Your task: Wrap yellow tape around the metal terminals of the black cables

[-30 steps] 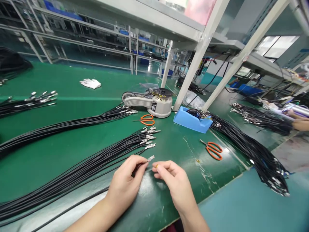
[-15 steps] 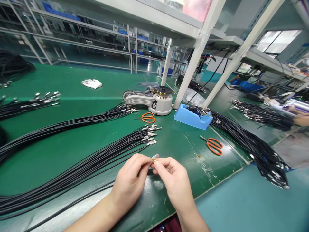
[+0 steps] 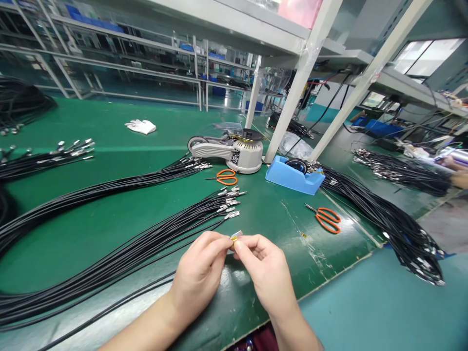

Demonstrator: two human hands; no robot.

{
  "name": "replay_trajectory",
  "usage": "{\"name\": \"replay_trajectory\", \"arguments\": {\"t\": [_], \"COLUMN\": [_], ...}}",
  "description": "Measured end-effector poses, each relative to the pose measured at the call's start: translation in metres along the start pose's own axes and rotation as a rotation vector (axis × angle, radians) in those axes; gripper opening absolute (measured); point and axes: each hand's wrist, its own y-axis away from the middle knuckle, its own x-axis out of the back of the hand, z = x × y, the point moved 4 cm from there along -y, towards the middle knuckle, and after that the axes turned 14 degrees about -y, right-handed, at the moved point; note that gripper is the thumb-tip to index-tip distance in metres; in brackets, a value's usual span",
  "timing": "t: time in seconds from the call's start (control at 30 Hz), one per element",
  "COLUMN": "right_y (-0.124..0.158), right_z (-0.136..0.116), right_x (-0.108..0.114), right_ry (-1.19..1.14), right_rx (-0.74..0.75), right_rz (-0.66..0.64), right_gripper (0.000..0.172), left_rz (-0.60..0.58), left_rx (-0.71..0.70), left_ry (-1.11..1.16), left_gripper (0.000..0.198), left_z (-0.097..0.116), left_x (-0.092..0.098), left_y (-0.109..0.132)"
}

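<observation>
My left hand [image 3: 199,273] pinches the end of a single black cable [image 3: 109,309] that runs off to the lower left. Its metal terminal [image 3: 236,235] sticks up between my fingertips. My right hand [image 3: 265,273] meets it there, pressing a small yellow piece of tape [image 3: 232,238] against the cable just behind the terminal. Both hands hover over the green mat [image 3: 120,222] near the table's front edge. Just beyond them lies a bundle of black cables [image 3: 153,239] with silver terminals fanned out.
An automatic tape dispenser [image 3: 234,148], a blue tape holder [image 3: 294,178] and two orange scissors [image 3: 224,177] [image 3: 325,218] sit ahead. More cable bundles lie left [image 3: 91,190] and right [image 3: 383,214]. A white glove [image 3: 141,126] is far back. Another person's hand [image 3: 458,178] shows at right.
My hands came together: the right fingers closed in on the cable end and the yellow piece now sits against the terminal. The camera shifted slightly.
</observation>
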Motion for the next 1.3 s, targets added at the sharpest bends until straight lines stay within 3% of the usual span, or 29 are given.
{"name": "replay_trajectory", "arguments": {"t": [0.57,0.73,0.9,1.13,1.3], "right_y": [-0.002,-0.004,-0.005,-0.003,-0.001], "right_z": [-0.001,0.011,0.016,0.013,0.012], "right_x": [0.001,0.003,0.006,0.005,0.005], "right_ry": [0.033,0.036,0.026,0.044,0.061], "right_rx": [-0.019,-0.052,-0.061,-0.067,-0.054], "right_rz": [0.007,-0.015,0.003,0.019,0.047], "right_gripper": [0.020,0.022,0.021,0.020,0.020], "left_rz": [-0.015,-0.043,-0.153,-0.185,-0.263], "left_rx": [-0.006,0.085,0.171,0.219,0.353], "left_ry": [-0.016,-0.043,-0.069,-0.045,0.033], "left_gripper": [0.025,0.020,0.011,0.014,0.018], "left_z": [0.003,0.000,-0.003,-0.002,-0.006], "left_x": [0.001,-0.002,-0.003,0.001,-0.003], "left_y": [-0.003,-0.003,-0.007,-0.011,-0.008]}}
